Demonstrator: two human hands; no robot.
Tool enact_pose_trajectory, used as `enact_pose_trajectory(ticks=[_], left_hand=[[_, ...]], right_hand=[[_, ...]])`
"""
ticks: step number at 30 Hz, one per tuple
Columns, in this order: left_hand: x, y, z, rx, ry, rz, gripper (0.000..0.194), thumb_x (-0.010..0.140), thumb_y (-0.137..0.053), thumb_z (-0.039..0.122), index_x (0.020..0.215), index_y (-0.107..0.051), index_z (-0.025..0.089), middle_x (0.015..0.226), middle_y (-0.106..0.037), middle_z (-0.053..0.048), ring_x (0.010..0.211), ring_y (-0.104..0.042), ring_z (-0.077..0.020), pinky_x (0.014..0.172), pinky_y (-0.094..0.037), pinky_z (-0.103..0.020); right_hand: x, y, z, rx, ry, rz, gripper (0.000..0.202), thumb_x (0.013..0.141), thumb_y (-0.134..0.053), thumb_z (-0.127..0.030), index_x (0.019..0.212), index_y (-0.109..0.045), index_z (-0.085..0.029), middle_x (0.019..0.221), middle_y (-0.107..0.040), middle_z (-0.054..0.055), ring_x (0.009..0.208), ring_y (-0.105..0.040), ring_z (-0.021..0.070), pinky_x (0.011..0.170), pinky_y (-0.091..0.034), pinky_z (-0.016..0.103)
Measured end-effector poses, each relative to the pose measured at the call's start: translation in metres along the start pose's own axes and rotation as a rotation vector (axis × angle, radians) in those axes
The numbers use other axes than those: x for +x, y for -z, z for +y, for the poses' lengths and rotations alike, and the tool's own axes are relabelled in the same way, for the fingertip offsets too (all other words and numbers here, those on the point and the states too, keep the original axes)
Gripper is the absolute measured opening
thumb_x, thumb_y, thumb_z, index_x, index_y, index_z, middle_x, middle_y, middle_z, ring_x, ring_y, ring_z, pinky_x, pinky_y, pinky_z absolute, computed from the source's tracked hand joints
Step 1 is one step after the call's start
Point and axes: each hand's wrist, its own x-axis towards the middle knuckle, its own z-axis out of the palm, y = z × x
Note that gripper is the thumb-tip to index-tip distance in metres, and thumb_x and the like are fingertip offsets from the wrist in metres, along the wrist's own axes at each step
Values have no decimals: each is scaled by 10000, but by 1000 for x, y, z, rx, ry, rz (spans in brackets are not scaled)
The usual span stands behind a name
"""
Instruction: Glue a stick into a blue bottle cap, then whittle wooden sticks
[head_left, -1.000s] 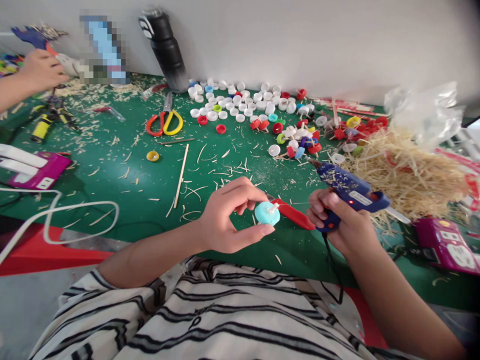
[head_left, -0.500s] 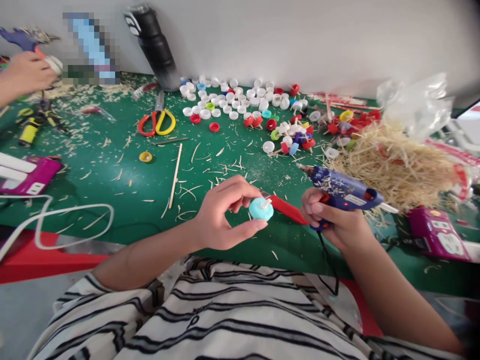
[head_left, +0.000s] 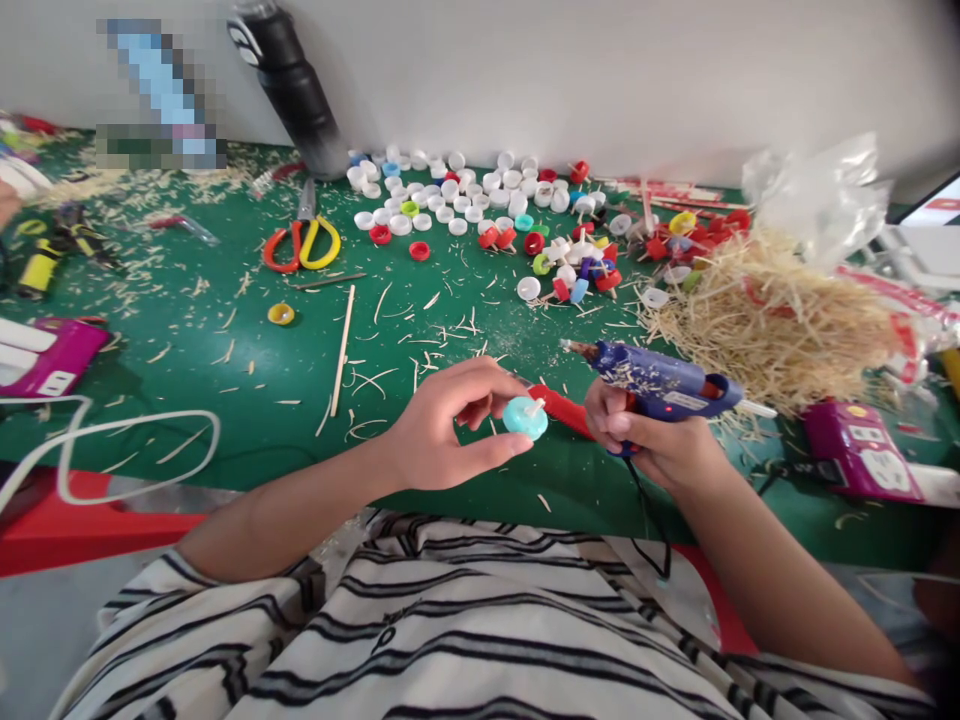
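Between thumb and fingers, my left hand (head_left: 457,420) pinches a turquoise bottle cap (head_left: 523,420) with a short wooden stick standing up from its middle. My right hand (head_left: 652,435) is wrapped round the handle of a blue hot glue gun (head_left: 667,380), its nozzle pointing left and a clear glue stick showing at the back. Wood shavings cling to the gun's body, and a small red light glows on it. A red-handled tool (head_left: 562,410) lies on the green table (head_left: 450,500) behind the cap, partly hidden by my left fingers.
Many loose bottle caps (head_left: 457,205) lie at the back, beside caps with sticks (head_left: 577,265). Scissors (head_left: 304,240), a black bottle (head_left: 292,90) and a yellow cap (head_left: 281,313) are left. Wood shavings (head_left: 795,320) heap at right near a purple box (head_left: 862,450). Another person's hand (head_left: 7,203) shows far left.
The view has shifted slightly right. The glue gun has come a little nearer the turquoise cap, which looks tilted slightly. The other person's hand has mostly left the view, and their glue gun is gone from sight.
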Motion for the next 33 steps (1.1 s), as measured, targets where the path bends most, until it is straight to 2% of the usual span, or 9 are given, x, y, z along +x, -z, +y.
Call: enact_pose_trajectory(ticks=[4, 11, 19, 25, 30, 33], left_hand=[[0, 0, 2, 3, 51, -56, 257, 902, -743, 422, 1033, -697, 205, 802, -611, 5, 601, -498, -78, 518, -476, -220], [-2, -3, 2, -20, 94, -91, 258, 891, -755, 388, 1046, -706, 187, 800, -587, 10, 618, -492, -77, 534, -461, -227], [-2, -3, 0, 4, 103, -111, 250, 915, -721, 413, 1049, -696, 204, 792, -595, 9, 623, -496, -86, 541, -470, -228], [-1, -3, 1, -1, 99, -112, 240, 914, -724, 403, 1043, -697, 202, 776, -588, 12, 618, -492, -87, 535, -460, -230], [-1, -4, 1, -2, 95, -115, 246, 902, -741, 388, 1037, -696, 187, 770, -584, 17, 615, -492, -81, 539, -454, -227], [0, -4, 2, -2, 94, -122, 242, 910, -733, 388, 1047, -694, 193, 775, -587, 18, 617, -493, -81, 540, -456, -223]], right_hand=[[0, -1, 0, -20, -1, -15, 328, 750, -894, -423, 720, -632, -230, 638, -573, -36, 491, -458, 107, 459, -323, 286], [-4, 6, 9, -126, -5, 16, 159, 815, -857, -355, 826, -745, -242, 685, -649, -16, 514, -517, 122, 451, -366, 289], [-6, 6, 10, -100, 23, 7, 142, 822, -841, -323, 845, -728, -241, 647, -600, -32, 493, -491, 116, 446, -367, 287], [-4, 0, 7, -55, 29, 10, 134, 816, -840, -268, 814, -709, -242, 692, -623, -30, 504, -503, 106, 435, -359, 272], [-3, 0, 7, -39, 32, -22, 157, 809, -863, -328, 823, -726, -252, 676, -617, -33, 511, -497, 108, 442, -347, 273], [-3, 2, 9, -74, 60, -82, 239, 837, -842, -407, 751, -697, -238, 637, -599, -21, 528, -495, 120, 470, -352, 292]])
